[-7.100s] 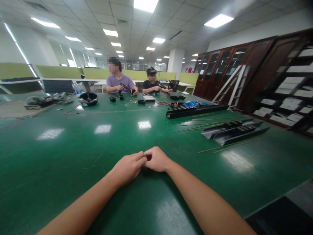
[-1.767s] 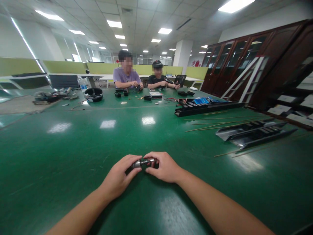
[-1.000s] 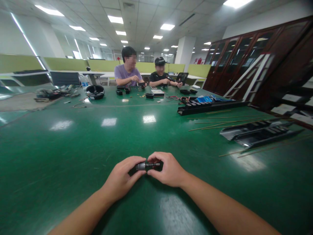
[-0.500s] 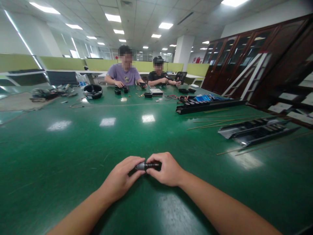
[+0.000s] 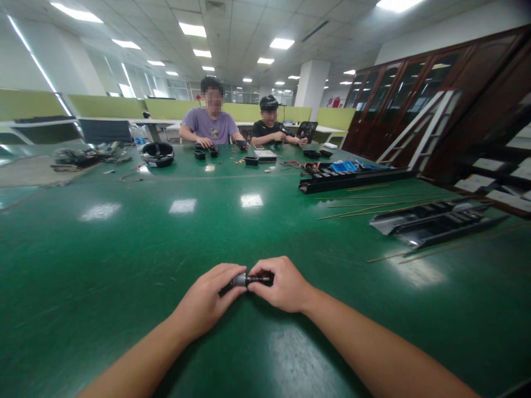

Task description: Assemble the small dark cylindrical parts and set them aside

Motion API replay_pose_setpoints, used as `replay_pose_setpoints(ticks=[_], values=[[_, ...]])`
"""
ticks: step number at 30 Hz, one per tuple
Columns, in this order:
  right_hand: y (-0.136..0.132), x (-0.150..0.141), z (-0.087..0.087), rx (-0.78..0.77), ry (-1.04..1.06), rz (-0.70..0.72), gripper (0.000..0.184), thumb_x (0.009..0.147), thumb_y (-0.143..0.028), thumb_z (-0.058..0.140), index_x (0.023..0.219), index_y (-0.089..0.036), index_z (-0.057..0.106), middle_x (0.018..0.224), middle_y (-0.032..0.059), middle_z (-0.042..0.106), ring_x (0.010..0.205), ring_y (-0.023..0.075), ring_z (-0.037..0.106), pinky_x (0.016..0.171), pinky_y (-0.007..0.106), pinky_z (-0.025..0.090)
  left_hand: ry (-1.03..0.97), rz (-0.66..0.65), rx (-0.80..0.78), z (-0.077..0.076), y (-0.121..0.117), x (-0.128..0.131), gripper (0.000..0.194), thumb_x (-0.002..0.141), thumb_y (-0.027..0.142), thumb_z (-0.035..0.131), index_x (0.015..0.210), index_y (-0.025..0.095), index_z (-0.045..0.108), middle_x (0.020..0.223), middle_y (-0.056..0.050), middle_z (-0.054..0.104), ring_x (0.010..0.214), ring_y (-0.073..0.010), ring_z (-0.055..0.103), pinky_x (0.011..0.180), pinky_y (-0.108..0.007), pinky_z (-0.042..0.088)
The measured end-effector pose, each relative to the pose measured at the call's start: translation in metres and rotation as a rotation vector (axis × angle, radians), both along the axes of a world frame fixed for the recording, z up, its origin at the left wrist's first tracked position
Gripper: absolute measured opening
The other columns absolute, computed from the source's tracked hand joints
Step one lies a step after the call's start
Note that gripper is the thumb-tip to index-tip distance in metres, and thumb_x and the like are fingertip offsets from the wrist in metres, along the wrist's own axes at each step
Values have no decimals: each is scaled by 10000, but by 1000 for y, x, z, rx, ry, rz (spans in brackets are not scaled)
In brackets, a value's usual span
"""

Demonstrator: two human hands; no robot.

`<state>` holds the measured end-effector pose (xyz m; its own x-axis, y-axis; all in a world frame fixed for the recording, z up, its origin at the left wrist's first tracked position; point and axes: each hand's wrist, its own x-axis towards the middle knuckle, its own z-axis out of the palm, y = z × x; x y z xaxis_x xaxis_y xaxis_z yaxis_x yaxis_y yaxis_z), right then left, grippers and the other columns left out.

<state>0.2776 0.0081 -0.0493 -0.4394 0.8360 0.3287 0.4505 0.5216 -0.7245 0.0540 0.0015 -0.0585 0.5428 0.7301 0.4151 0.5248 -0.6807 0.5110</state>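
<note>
Low over the green tabletop (image 5: 207, 226), both hands meet around a small cylindrical metal part (image 5: 239, 279). Its left portion is silver-grey and wide; a narrower dark shaft (image 5: 257, 279) with ring-like steps runs out to the right. My left hand (image 5: 206, 300) is closed around the grey body, thumb below and fingers above. With thumb and fingertips, my right hand (image 5: 284, 284) pinches the part near where the shaft begins. The left end of the part is hidden in my left palm. Its exact kind I cannot make out.
Long black metal channels (image 5: 440, 224) and thin brass-coloured rods (image 5: 369, 209) lie to the right. Behind them is a black rail (image 5: 357, 178) with blue pieces. Two people (image 5: 213, 126) work across the table among small black trays (image 5: 251, 161). A black headset (image 5: 157, 155) sits at far left.
Both hands keep their hold on the cylindrical part, which has shifted only very slightly. Nothing was let go or taken up.
</note>
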Motion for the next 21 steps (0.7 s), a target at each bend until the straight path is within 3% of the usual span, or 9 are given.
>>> replay_pose_setpoints(ticks=[21], values=[[0,1,3,-32,-11,-27,89,757,-216,718,838,-185,734,726,-2,708,642,140,616,616,237,413,3,29,-49,1,0,-1,329,937,290,598,1263,257,579,1202,-40,653,1113,-173,609,995,-323,503]])
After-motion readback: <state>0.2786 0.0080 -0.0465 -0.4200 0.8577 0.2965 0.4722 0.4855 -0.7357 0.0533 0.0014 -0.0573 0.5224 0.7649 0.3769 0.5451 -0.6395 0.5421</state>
